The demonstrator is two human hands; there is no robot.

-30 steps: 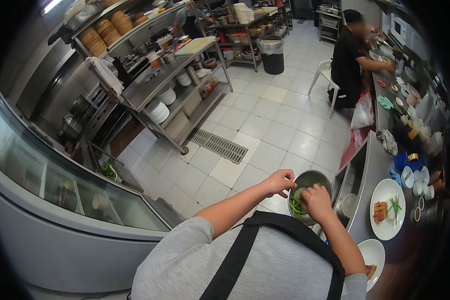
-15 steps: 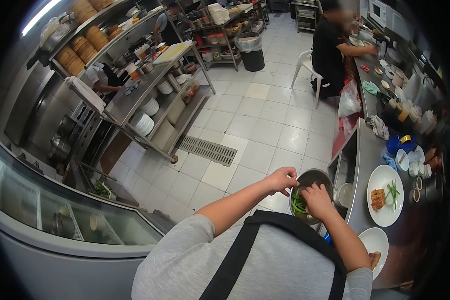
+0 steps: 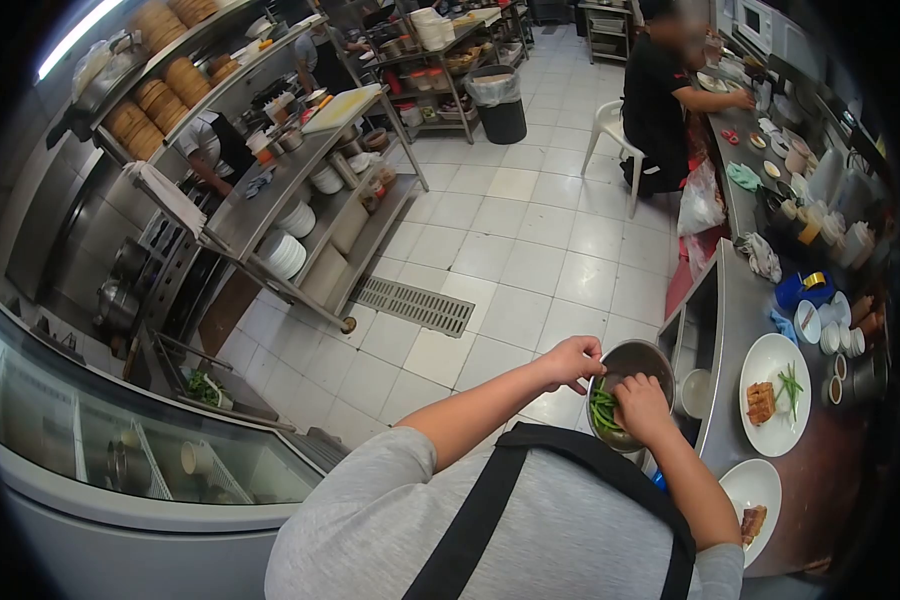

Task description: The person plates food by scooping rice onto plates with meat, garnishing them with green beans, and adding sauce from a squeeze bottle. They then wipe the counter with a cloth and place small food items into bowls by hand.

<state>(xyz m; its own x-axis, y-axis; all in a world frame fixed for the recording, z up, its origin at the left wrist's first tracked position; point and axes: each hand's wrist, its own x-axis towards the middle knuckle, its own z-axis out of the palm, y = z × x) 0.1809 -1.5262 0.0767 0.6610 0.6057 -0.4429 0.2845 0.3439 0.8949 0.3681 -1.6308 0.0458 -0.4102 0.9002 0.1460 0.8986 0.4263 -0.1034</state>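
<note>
I had my left hand (image 3: 573, 362) pinching the steel bowl (image 3: 630, 392) at its nine o'clock rim, by the counter edge. My right hand (image 3: 642, 408), fingers curled, dipped into the green beans (image 3: 603, 410); grip unclear. They looked light, limp, slippery, best pinched mid-bundle.

A restaurant kitchen: steel shelving (image 3: 270, 200) stacked with plates (image 3: 285, 255), tiled floor (image 3: 510, 250).
</note>
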